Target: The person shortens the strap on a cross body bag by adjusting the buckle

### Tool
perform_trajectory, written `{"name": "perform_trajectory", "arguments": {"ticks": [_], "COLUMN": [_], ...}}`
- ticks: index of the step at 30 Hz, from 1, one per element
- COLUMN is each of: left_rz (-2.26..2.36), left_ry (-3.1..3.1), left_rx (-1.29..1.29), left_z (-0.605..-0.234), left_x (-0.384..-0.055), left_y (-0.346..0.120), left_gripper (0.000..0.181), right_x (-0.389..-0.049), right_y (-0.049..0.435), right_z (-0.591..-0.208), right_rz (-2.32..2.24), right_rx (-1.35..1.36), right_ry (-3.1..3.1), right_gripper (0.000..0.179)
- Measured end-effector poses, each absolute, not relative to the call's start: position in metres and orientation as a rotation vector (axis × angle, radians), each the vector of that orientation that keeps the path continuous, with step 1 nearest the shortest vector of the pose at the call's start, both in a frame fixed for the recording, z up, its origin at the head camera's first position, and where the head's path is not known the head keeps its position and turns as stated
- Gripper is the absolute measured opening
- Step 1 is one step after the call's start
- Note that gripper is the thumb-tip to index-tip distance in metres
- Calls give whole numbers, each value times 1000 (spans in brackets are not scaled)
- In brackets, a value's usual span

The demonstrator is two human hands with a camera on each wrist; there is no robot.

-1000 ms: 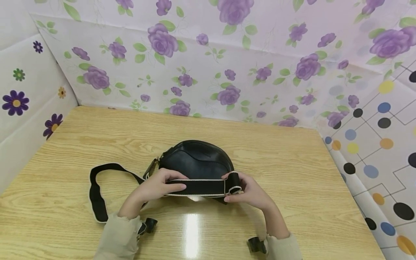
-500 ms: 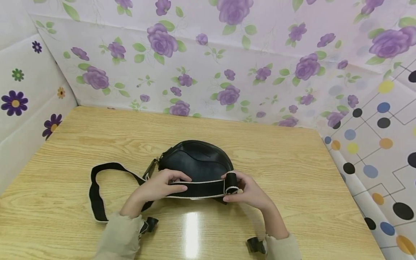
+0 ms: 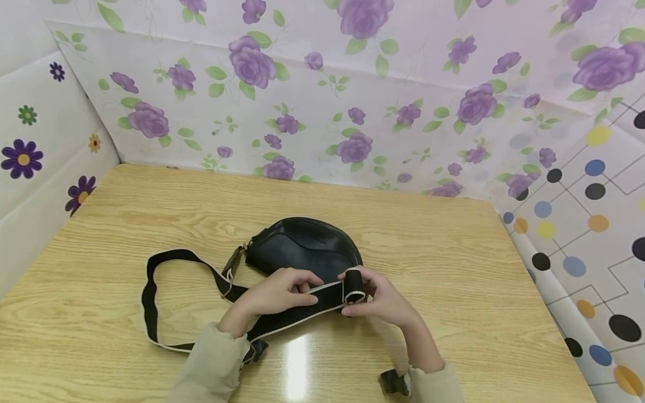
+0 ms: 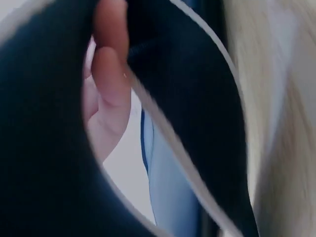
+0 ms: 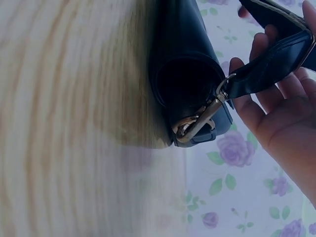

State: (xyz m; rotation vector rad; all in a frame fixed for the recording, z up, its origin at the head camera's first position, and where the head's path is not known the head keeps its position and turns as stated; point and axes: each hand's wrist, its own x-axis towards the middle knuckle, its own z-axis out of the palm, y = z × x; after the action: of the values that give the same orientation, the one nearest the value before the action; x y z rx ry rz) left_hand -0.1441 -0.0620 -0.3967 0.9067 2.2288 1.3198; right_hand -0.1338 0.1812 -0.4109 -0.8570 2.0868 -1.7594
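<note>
A black half-round shoulder bag (image 3: 302,246) lies on the wooden table, in front of both hands. Its wide black strap (image 3: 330,296) has pale edges. My left hand (image 3: 277,294) pinches the strap near its right part, thumb in front. In the left wrist view, fingers (image 4: 111,74) show between two dark, blurred lengths of strap. Around the strap's folded end by the slider, my right hand (image 3: 383,296) curls its fingers and thumb. The right wrist view shows a metal clasp (image 5: 200,121) joining the strap's leather end tab (image 5: 266,64) to the bag's end.
The strap's remaining length makes a loop (image 3: 149,302) on the table (image 3: 428,240) to the left. Flower-patterned sheeting (image 3: 312,101) stands behind the table, and dotted sheeting (image 3: 589,246) on the right. Black wrist bands (image 3: 393,382) sit by the sleeves.
My left hand has moved right along the strap, closer to the right hand. The held length now slants down to the left, and the loop has shifted slightly right.
</note>
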Motion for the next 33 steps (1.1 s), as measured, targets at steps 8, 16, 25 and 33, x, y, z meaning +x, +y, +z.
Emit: {"name": "perform_trajectory", "arguments": {"ticks": [8, 16, 25, 33], "left_rz": [1365, 1438, 1565, 1604], "left_ry": [2278, 2297, 2268, 2232], "left_rx": [905, 803, 719, 736], "left_z": [-392, -390, -391, -391], "left_x": [-140, -135, -136, -137], "left_y": [-40, -29, -27, -28], "left_gripper": [30, 24, 22, 23], "right_x": [-133, -132, -132, -133], "right_y": [175, 172, 172, 174], "right_z": [-411, -410, -407, -406], "right_rz": [-1753, -1741, -1739, -1741], "right_rx": [-902, -852, -857, -875], "right_ry": [2066, 2081, 2072, 2040], "right_gripper": [44, 46, 46, 46]}}
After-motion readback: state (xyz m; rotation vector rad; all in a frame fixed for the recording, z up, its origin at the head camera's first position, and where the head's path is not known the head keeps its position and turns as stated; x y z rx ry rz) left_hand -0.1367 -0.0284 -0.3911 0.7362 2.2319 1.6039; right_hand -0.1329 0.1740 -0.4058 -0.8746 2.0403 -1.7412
